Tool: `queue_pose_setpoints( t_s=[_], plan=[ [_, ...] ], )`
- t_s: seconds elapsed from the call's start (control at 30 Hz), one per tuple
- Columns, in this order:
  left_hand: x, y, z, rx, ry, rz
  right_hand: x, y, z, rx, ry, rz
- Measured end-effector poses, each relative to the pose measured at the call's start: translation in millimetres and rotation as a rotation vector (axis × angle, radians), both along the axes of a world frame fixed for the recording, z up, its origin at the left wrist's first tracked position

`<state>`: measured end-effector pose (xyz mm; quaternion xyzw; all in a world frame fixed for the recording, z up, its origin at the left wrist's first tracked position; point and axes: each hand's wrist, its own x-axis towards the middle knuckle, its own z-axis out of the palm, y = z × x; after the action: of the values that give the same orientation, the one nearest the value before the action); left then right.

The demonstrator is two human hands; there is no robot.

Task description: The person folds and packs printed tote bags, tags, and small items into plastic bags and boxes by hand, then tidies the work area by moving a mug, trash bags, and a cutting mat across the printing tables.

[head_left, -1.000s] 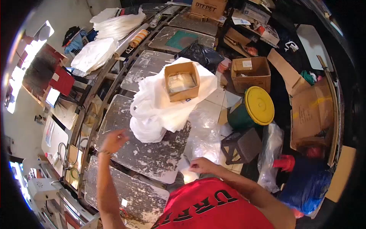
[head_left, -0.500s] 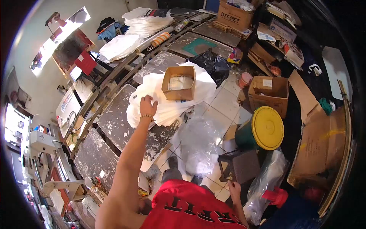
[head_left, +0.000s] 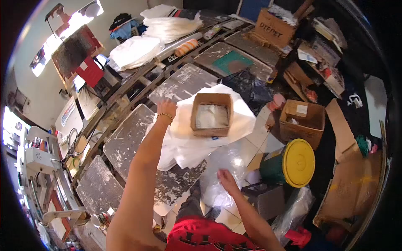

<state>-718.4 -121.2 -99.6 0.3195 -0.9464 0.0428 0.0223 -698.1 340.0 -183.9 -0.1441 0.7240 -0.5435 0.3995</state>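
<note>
A pile of white cloth pieces (head_left: 184, 148) lies spread on a dark, paint-flaked board (head_left: 125, 138). On it stands an open cardboard box (head_left: 211, 131) with a whitish packet (head_left: 212, 116) inside. My left hand (head_left: 166, 108), with a beaded bracelet at the wrist, is at the cloth's upper-left edge. Its fingers curl over that edge and look closed on it, though the fingertips are hidden. My right hand (head_left: 227, 180) hangs in the air before a clear plastic bag (head_left: 220, 161) on the floor. Its fingers are loosely bent and apart, with nothing visible in them.
A green bucket with a yellow lid (head_left: 298, 163) stands right, near another open carton (head_left: 302, 125). A black plastic bag (head_left: 247, 85) lies behind the cloth. More boards and white cloth stacks (head_left: 136, 52) line the left and back. A dark stool (head_left: 264, 198) is near my right arm.
My right hand has risen from beside my body to in front of the plastic bag. My left hand has moved to the cloth's upper-left edge, its fingers more curled. The view has shifted.
</note>
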Motion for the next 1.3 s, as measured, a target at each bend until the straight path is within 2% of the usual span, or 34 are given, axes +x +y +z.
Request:
queue_pose_setpoints(
  t_s=[0.07, 0.17, 0.2, 0.23, 0.3, 0.33, 0.43, 0.57, 0.63, 0.77, 0.8, 0.87, 0.97, 1.0, 1.03, 1.1, 1.13, 1.17, 1.2, 1.23, 1.3],
  plan=[
    [14, -10, -7, 0.133, -0.099, 0.028, -12, -62, 12, -0.065, -0.073, -0.164],
    [33, -9, 7, 0.396, -0.119, 0.050, -38, -125, 15, 0.151, -0.214, -0.422],
    [33, -18, 7, 0.479, -0.105, 0.036, -36, -137, 25, 0.163, -0.353, -0.595],
    [34, -26, 6, 0.565, -0.092, 0.024, -37, -140, 22, -0.005, -0.423, -0.590],
    [21, -19, 18, 0.376, -0.023, 0.067, -43, -128, 1, -0.335, -0.553, -0.561],
    [10, -14, 21, 0.284, 0.013, 0.093, -46, -122, -8, -0.412, -0.692, -0.574],
    [-22, -30, -24, 0.495, -0.307, 0.091, -47, -123, 22, -0.331, -0.635, -0.530],
    [-20, -7, 8, 0.656, -0.300, 0.160, -53, -131, 17, -0.302, -0.513, -0.537],
    [-7, -6, 18, 0.697, -0.321, 0.190, -53, -135, 15, -0.258, -0.534, -0.574],
    [13, -24, -17, 0.979, -0.360, 0.151, -60, -121, 13, -0.224, -0.589, -0.502],
    [17, -26, -19, 0.997, -0.333, 0.099, -59, -125, 40, -0.189, -0.670, -0.479],
    [25, -23, -24, 1.035, -0.279, -0.005, -64, -119, 41, -0.196, -0.719, -0.400],
    [72, 12, 27, 1.186, 0.148, 0.030, -71, -98, 19, -0.187, -0.709, -0.335],
    [74, 11, -36, 1.111, 0.271, -0.001, -77, -86, 0, -0.194, -0.722, -0.309],
    [87, 23, -28, 1.117, 0.326, -0.019, -81, -75, -12, -0.195, -0.741, -0.269],
    [119, 52, -7, 1.189, 0.394, 0.049, -80, -65, 1, -0.149, -0.638, -0.210],
    [131, 66, -31, 1.196, 0.469, 0.104, -72, -62, 15, -0.132, -0.649, -0.138],
    [167, 93, 32, 1.185, 0.478, 0.204, -61, -60, 34, -0.115, -0.661, -0.065],
    [173, 103, -2, 1.118, 0.519, 0.169, -53, -54, 47, -0.104, -0.668, 0.003],
    [197, 126, 19, 1.017, 0.584, 0.248, -46, -47, 55, -0.098, -0.667, 0.058],
    [232, 159, 34, 1.028, 0.637, 0.263, -37, -30, 60, -0.106, -0.543, 0.123]
  ],
)
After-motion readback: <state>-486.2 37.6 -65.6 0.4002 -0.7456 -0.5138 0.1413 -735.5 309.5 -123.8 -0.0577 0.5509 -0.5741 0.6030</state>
